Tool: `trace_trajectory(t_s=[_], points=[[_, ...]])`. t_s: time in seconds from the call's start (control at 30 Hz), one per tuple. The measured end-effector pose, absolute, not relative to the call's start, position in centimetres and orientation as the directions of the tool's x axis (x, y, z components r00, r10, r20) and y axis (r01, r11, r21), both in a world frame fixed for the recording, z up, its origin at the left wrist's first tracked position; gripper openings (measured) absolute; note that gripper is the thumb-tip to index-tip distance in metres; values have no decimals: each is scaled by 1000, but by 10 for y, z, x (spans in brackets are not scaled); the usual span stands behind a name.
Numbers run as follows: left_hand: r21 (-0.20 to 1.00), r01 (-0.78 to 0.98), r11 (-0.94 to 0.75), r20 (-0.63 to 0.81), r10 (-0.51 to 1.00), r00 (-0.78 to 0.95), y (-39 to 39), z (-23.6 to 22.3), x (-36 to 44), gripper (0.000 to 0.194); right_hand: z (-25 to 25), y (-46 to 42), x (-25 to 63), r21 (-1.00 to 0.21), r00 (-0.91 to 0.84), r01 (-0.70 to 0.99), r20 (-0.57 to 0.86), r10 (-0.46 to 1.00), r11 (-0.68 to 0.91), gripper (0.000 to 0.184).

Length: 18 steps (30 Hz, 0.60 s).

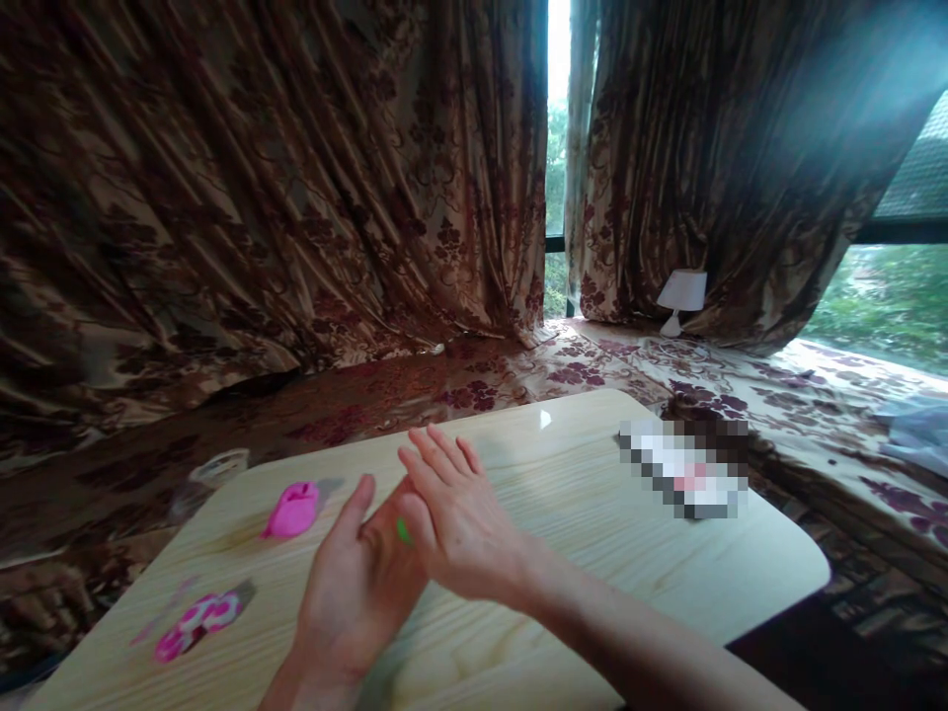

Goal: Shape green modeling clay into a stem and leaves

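My left hand (362,583) is palm up over the table, thumb raised and fingers stretched out. Across its palm lies my right hand (466,528), palm down with straight fingers. Pressed between the two palms is a small bright green lump (404,530); only a sliver of it shows, and its material is unclear. Left of my hands, a glossy pink pouch-like piece (293,510) rests on the table. Nearer to me lies a pink-and-white patterned piece (198,624), blurred, its kind unclear.
The light wood-grain table (563,513) has rounded corners. A pixelated flat object (685,469) lies at its right edge. Beyond the left edge is a clear plastic container (218,469). A small white lamp (681,293) stands by the patterned curtains (444,178) and window.
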State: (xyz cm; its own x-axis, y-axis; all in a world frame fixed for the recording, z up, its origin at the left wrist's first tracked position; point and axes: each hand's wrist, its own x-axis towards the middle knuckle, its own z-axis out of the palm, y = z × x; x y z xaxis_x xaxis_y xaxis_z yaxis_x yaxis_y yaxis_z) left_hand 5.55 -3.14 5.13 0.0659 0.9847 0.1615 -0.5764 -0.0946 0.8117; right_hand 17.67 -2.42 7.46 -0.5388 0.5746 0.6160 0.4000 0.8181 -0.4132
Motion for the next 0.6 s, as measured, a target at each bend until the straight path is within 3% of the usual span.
trace_trajectory(t_s=[0.1, 0.17, 0.23, 0.37, 0.53, 0.6], points=[[615, -788, -40, 135, 989, 56, -27, 59, 46, 55, 69, -42, 180, -283, -685, 251, 624, 376, 926, 49], [563, -826, -18, 93, 995, 42, -19, 55, 53, 65, 71, -51, 175, -245, -706, 207, 633, 318, 947, 51], [562, -823, 78, 8, 995, 99, -17, 47, 64, 65, 76, -47, 170, -295, -642, 279, 650, 406, 914, 53], [549, -829, 103, 8, 992, 129, -34, 49, 63, 50, 78, -28, 175, -408, -522, 426, 619, 587, 808, 48], [494, -866, -76, 126, 992, -15, -24, 61, 47, 58, 71, -51, 179, -264, -686, 243, 634, 358, 933, 48], [558, -830, -10, 73, 997, 37, -17, 54, 55, 65, 74, -51, 173, -252, -672, 240, 653, 348, 937, 53]])
